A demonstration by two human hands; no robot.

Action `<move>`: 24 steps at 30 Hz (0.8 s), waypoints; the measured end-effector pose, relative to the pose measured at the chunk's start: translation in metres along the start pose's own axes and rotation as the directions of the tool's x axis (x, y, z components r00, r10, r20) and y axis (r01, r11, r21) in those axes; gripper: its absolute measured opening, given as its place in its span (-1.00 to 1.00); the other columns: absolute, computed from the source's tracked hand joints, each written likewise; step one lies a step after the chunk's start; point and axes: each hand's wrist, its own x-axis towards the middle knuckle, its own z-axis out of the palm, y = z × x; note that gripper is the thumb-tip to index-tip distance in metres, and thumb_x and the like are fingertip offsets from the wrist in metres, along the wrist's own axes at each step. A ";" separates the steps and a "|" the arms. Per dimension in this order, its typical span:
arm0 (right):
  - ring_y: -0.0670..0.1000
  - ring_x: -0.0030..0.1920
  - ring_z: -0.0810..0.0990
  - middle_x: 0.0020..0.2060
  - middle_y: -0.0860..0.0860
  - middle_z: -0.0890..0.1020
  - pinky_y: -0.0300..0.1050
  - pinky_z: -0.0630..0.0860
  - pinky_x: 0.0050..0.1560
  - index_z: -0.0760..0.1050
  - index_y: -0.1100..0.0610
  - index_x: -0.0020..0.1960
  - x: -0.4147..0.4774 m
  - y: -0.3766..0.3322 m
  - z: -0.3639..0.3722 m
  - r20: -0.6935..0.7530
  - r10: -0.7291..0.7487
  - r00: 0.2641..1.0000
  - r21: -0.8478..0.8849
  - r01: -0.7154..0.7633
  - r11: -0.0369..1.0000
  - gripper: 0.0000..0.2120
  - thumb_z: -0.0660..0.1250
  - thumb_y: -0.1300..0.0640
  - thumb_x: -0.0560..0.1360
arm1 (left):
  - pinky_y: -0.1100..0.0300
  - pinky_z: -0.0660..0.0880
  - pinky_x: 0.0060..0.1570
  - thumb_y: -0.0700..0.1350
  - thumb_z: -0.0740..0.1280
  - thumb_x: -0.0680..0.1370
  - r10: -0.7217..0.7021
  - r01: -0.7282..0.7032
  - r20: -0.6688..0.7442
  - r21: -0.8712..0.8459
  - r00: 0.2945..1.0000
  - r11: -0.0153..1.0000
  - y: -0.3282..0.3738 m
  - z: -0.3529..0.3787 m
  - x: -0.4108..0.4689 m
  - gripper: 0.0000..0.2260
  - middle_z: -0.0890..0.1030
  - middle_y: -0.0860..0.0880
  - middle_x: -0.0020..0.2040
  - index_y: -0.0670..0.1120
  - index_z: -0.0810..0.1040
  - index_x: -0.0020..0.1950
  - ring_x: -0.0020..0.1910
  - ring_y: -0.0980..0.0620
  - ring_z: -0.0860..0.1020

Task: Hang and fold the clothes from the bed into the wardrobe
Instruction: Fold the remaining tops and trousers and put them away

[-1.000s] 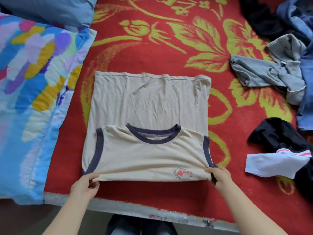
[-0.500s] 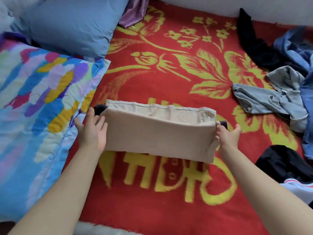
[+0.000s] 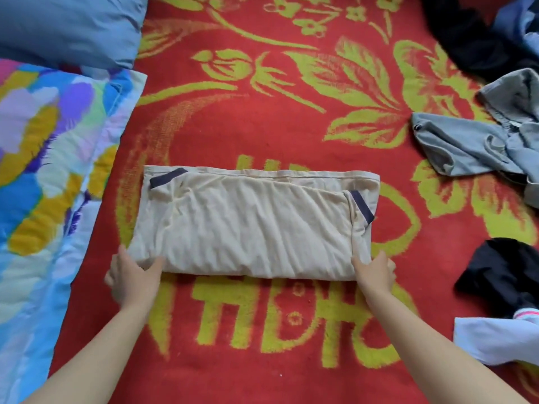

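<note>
The beige sleeveless shirt (image 3: 253, 225) lies on the bed (image 3: 262, 118), on the red blanket with yellow flowers, folded into a long flat band with its fold edge turned toward the person. The dark armhole trim shows at both far corners, so the top half seems to be laid over the bottom half. The left hand (image 3: 131, 275) is at the near left corner and the right hand (image 3: 376, 272) at the near right corner, probably because holding both ends keeps the fold straight and the layers together. On each hand the thumb lies on top of the cloth and the fingers (image 3: 124, 260) reach along the side, almost straight. Whether they pinch the corner or only press it flat cannot be told. The shirt is placed in the free middle of the bed, apart from the other clothes, which gives room for one more fold. A grey garment (image 3: 466, 147), a black garment (image 3: 507, 275) and a white piece (image 3: 495, 339) wait unfolded on the right. A colourful quilt (image 3: 43, 170) and a blue pillow (image 3: 67, 27) are on the left. The wardrobe is not in view.
</note>
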 end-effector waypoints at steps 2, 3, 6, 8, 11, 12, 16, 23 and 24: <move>0.22 0.39 0.21 0.42 0.20 0.26 0.10 0.20 0.34 0.21 0.25 0.44 0.007 -0.006 0.001 -0.084 -0.130 0.988 -0.088 0.122 0.989 -0.45 0.23 0.03 0.54 | -0.11 0.17 0.34 -0.09 0.37 0.51 0.133 -0.129 -0.053 0.078 0.990 0.989 0.009 0.001 0.017 -0.40 0.29 -0.25 0.44 -0.21 0.22 0.47 0.42 -0.24 0.18; 0.21 0.39 0.23 0.40 0.19 0.31 0.10 0.21 0.34 0.27 0.25 0.41 0.013 -0.011 0.003 -0.104 -0.213 0.971 -0.129 0.200 0.971 -0.49 0.20 0.03 0.54 | -0.13 0.20 0.32 -0.10 0.37 0.51 0.184 -0.178 -0.056 0.106 0.981 0.978 0.015 0.003 0.028 -0.42 0.32 -0.25 0.42 -0.21 0.25 0.46 0.41 -0.24 0.21; 0.17 0.40 0.23 0.39 0.14 0.33 0.11 0.25 0.34 0.31 0.22 0.39 0.033 -0.032 0.006 -0.063 -0.368 0.928 -0.219 0.347 0.912 -0.50 0.23 0.04 0.51 | -0.16 0.21 0.32 -0.10 0.37 0.50 0.317 -0.312 -0.004 0.171 0.948 0.935 0.040 0.012 0.054 -0.42 0.31 -0.20 0.43 -0.17 0.24 0.47 0.41 -0.23 0.21; 0.15 0.44 0.17 0.46 0.08 0.23 0.15 0.23 0.35 0.19 0.16 0.46 0.048 -0.049 0.004 -0.009 -0.386 0.922 -0.231 0.374 0.898 -0.42 0.29 0.10 0.50 | -0.12 0.16 0.36 -0.09 0.37 0.51 0.430 -0.429 0.044 0.211 0.902 0.878 0.057 0.019 0.070 -0.39 0.26 -0.15 0.47 -0.15 0.21 0.49 0.44 -0.19 0.18; 0.20 0.39 0.23 0.46 0.04 0.23 0.15 0.23 0.30 0.09 0.07 0.51 0.070 -0.068 0.004 0.051 -0.381 0.923 -0.313 0.377 0.871 -0.36 0.28 0.17 0.50 | -0.09 0.07 0.41 -0.02 0.35 0.51 0.512 -0.538 0.167 0.313 0.843 0.783 0.086 0.035 0.092 -0.34 0.14 -0.05 0.53 -0.06 0.12 0.53 0.48 -0.11 0.09; 0.22 0.34 0.28 0.41 0.06 0.32 0.14 0.26 0.27 0.11 0.06 0.49 0.076 -0.070 0.006 0.051 -0.368 0.928 -0.366 0.360 0.858 -0.39 0.26 0.18 0.50 | -0.10 0.03 0.41 0.02 0.34 0.52 0.487 -0.533 0.217 0.355 0.846 0.768 0.093 0.041 0.096 -0.31 0.13 -0.02 0.54 -0.01 0.05 0.54 0.48 -0.11 0.07; 0.22 0.12 0.41 0.03 0.17 0.58 0.04 0.27 0.07 0.50 0.15 0.04 0.089 -0.071 0.004 -0.039 -0.385 0.922 -0.484 0.319 0.815 -0.83 0.22 0.22 0.47 | -0.16 0.10 0.32 -0.06 0.24 0.57 0.314 -0.353 0.160 0.436 0.936 0.828 0.111 0.049 0.103 -0.49 0.39 -0.18 0.38 -0.01 0.20 0.50 0.39 -0.20 0.19; 0.22 0.22 0.36 0.13 0.22 0.51 0.07 0.21 0.22 0.49 0.16 0.16 0.103 -0.110 -0.016 -0.233 -0.352 0.907 -0.313 0.272 0.910 -0.67 0.12 0.09 0.48 | -0.11 0.19 0.17 -0.22 0.23 0.51 0.457 -0.378 -0.174 0.353 0.872 0.856 0.122 0.026 0.118 -0.75 0.54 -0.26 0.07 -0.12 0.61 0.12 0.16 -0.26 0.36; 0.22 0.27 0.31 0.21 0.22 0.46 0.10 0.19 0.26 0.44 0.12 0.25 0.105 -0.116 -0.014 -0.212 -0.322 0.923 -0.304 0.251 0.919 -0.68 0.18 0.10 0.51 | -0.14 0.19 0.20 -0.18 0.26 0.51 0.414 -0.345 -0.172 0.327 0.894 0.880 0.125 0.026 0.120 -0.73 0.50 -0.27 0.15 -0.11 0.57 0.19 0.21 -0.26 0.33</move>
